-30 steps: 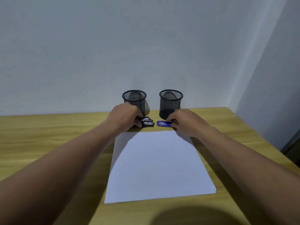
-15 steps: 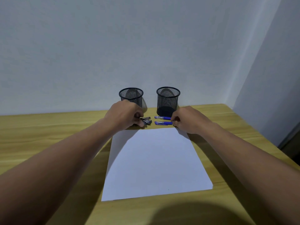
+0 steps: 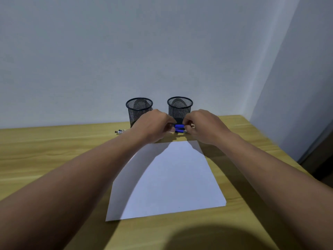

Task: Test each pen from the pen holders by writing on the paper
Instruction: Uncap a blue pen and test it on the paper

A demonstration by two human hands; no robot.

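Note:
Two black mesh pen holders stand at the back of the table, the left pen holder (image 3: 138,110) and the right pen holder (image 3: 179,107). A white sheet of paper (image 3: 167,177) lies in front of them. Two blue pens lie side by side just beyond the paper's far edge. My left hand (image 3: 153,125) and my right hand (image 3: 203,125) meet over them and pinch the upper blue pen (image 3: 179,126) at its two ends. The lower blue pen (image 3: 180,131) rests on the table beneath. Tips of dark, silvery pens (image 3: 119,131) poke out left of my left wrist.
The wooden table (image 3: 54,150) ends at a wall behind the holders, and its right edge (image 3: 281,148) drops off near a room corner. My forearms cross both sides of the paper. A shadow covers the table's near edge.
My left hand has left the dark pens and moved right to the blue pens. My right hand stays on them, and both hands now pinch the upper blue pen.

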